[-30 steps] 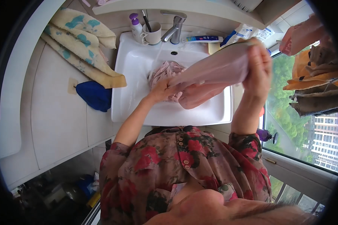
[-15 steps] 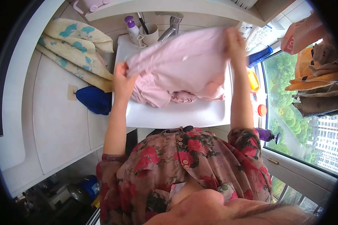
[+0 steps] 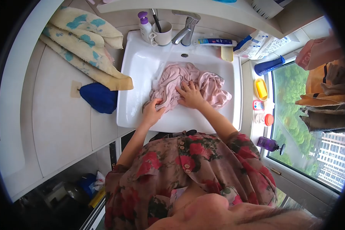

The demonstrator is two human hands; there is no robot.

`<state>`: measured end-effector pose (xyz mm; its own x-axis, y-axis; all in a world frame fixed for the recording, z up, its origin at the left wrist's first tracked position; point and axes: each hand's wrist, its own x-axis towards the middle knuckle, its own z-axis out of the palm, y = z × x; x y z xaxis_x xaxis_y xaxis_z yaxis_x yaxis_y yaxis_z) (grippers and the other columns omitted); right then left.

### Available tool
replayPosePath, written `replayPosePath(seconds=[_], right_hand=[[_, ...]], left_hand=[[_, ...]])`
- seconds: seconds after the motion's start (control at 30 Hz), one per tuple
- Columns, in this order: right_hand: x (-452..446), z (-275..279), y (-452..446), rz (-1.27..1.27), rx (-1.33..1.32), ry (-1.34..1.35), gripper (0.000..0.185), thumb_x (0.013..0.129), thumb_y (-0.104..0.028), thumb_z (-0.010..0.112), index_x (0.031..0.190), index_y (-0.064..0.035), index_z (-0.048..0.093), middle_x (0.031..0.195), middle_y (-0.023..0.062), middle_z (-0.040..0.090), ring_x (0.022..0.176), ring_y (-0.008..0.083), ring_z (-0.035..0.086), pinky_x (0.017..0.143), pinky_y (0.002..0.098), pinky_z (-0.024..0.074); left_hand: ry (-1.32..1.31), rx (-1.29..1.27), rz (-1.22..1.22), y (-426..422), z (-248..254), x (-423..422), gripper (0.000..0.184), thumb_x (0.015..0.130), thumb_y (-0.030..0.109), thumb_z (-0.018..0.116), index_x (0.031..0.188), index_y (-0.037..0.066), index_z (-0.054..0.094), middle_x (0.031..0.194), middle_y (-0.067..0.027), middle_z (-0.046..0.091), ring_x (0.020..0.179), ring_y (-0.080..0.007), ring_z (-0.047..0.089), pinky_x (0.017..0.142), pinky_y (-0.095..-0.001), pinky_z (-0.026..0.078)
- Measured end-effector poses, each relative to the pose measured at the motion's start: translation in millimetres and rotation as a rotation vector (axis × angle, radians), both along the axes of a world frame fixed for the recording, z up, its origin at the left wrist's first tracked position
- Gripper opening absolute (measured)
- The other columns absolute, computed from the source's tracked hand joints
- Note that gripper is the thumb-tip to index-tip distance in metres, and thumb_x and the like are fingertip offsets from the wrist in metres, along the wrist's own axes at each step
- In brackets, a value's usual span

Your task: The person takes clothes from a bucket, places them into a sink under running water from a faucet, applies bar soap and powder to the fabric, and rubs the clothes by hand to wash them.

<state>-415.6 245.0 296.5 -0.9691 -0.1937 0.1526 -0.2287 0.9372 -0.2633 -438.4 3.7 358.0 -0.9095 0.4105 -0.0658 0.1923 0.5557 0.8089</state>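
A pink garment (image 3: pixel 212 90) lies bunched up in the white sink (image 3: pixel 136 61). At its lower left edge, my left hand (image 3: pixel 153 113) has its fingers closed round a fold of the cloth. My right hand (image 3: pixel 191 95) rests palm down on the middle of the garment, its fingers spread. The faucet (image 3: pixel 186 28) stands behind the cloth, above the drain hole (image 3: pixel 184 55).
Along the sink's back are a pump bottle (image 3: pixel 145 27), a mug (image 3: pixel 162 36), a toothpaste tube (image 3: pixel 216 41) and a soap dish (image 3: pixel 227 54). A patterned towel (image 3: pixel 88 36) and blue cloth (image 3: pixel 99 98) lie left. Bottles, including a purple one (image 3: pixel 267 143), line the window ledge.
The pink garment, held up stretched between both hands before, is now down in the sink. My right hand has come down and left and opened onto it; my left hand has moved lower and right.
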Motion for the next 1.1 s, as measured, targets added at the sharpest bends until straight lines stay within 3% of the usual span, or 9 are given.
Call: replayPosePath(seconds=[0.07, 0.2, 0.33, 0.67, 0.77, 0.83, 0.93, 1.0, 1.1], right_hand=[[-22.7, 20.7, 15.2, 0.03, -0.033, -0.147, 0.063, 0.075, -0.044, 0.066, 0.131, -0.0205, 0.05, 0.135, 0.0165, 0.044, 0.121, 0.0457, 0.04, 0.094, 0.0604, 0.0365], [-75.0, 128.7, 40.1, -0.162, -0.314, 0.212, 0.06, 0.08, -0.019, 0.066, 0.133, -0.002, 0.044, 0.132, 0.0208, 0.046, 0.117, 0.0396, 0.047, 0.1, 0.0441, 0.0394], [-134.2, 194.9, 48.0, -0.212, -0.176, 0.654, 0.06, 0.083, -0.021, 0.063, 0.134, -0.0001, 0.04, 0.136, 0.0188, 0.044, 0.123, 0.0343, 0.045, 0.1, 0.0442, 0.0377], [-169.9, 189.9, 35.0, -0.175, 0.1, 0.539, 0.057, 0.083, -0.028, 0.064, 0.132, -0.0087, 0.044, 0.137, 0.0146, 0.044, 0.127, 0.0312, 0.041, 0.1, 0.0505, 0.0359], [-122.2, 177.0, 17.5, -0.135, -0.115, 0.533, 0.059, 0.078, -0.025, 0.07, 0.129, -0.0066, 0.046, 0.133, 0.0187, 0.045, 0.117, 0.0339, 0.047, 0.096, 0.0465, 0.0381], [-69.1, 139.8, -8.9, -0.155, -0.257, 0.311, 0.056, 0.073, -0.023, 0.072, 0.122, -0.0049, 0.053, 0.117, 0.0195, 0.054, 0.102, 0.0349, 0.054, 0.087, 0.0444, 0.0445], [-5.8, 120.1, -28.8, 0.083, -0.667, -0.557, 0.051, 0.077, -0.025, 0.069, 0.119, 0.0009, 0.054, 0.109, 0.0247, 0.059, 0.095, 0.0385, 0.06, 0.082, 0.0426, 0.0477], [17.9, 117.7, -40.5, 0.129, -0.747, -0.279, 0.058, 0.079, -0.027, 0.067, 0.125, 0.0031, 0.049, 0.114, 0.0276, 0.057, 0.096, 0.0401, 0.06, 0.083, 0.0406, 0.0485], [13.6, 120.3, -39.6, 0.184, -1.042, -0.116, 0.066, 0.083, -0.025, 0.066, 0.136, 0.0018, 0.037, 0.118, 0.0218, 0.058, 0.108, 0.0337, 0.058, 0.092, 0.0386, 0.0455]], left_hand=[[0.113, -0.121, -0.061, 3.1, 2.7, -3.9, 0.03, 0.077, 0.022, 0.07, 0.099, 0.003, 0.063, 0.09, -0.0163, 0.066, 0.085, -0.0298, 0.064, 0.076, -0.0369, 0.049], [-0.012, 0.013, 0.038, -2.4, -21.0, -4.5, 0.026, 0.081, 0.024, 0.066, 0.094, 0.001, 0.064, 0.082, -0.016, 0.065, 0.076, -0.0277, 0.063, 0.07, -0.0366, 0.049], [-0.089, 0.199, 0.109, -6.7, -32.5, -9.0, 0.025, 0.088, 0.023, 0.06, 0.091, -0.002, 0.062, 0.07, -0.0126, 0.058, 0.062, -0.0174, 0.051, 0.059, -0.0326, 0.043], [-0.206, 0.206, 0.177, -12.1, -19.0, -13.6, 0.034, 0.094, 0.027, 0.053, 0.075, -0.002, 0.053, 0.057, -0.0075, 0.045, 0.056, -0.0126, 0.041, 0.051, -0.0324, 0.036], [0.202, -0.124, 0.048, -7.0, 34.2, -16.2, 0.033, 0.093, 0.025, 0.052, 0.073, -0.001, 0.052, 0.055, -0.013, 0.046, 0.05, -0.0175, 0.043, 0.05, -0.0352, 0.037], [0.196, -0.109, 0.034, -1.3, 60.5, -20.7, 0.031, 0.093, 0.023, 0.052, 0.073, -0.001, 0.052, 0.055, -0.0155, 0.046, 0.048, -0.0208, 0.043, 0.049, -0.0373, 0.037], [0.087, 0.017, -0.005, 7.3, 74.3, -26.7, 0.031, 0.094, 0.022, 0.052, 0.073, 0.0, 0.053, 0.053, -0.01, 0.047, 0.045, -0.016, 0.042, 0.045, -0.0342, 0.034], [-0.382, 0.378, 0.135, 28.3, 104.7, -23.1, 0.031, 0.097, 0.022, 0.051, 0.073, 0.002, 0.056, 0.053, 0.0022, 0.045, 0.047, -0.0066, 0.036, 0.044, -0.0256, 0.029], [-0.334, 0.448, 0.053, 46.5, 117.1, -21.6, 0.032, 0.099, 0.025, 0.049, 0.076, 0.004, 0.059, 0.059, 0.0085, 0.042, 0.051, -0.0016, 0.032, 0.045, -0.0209, 0.025]])
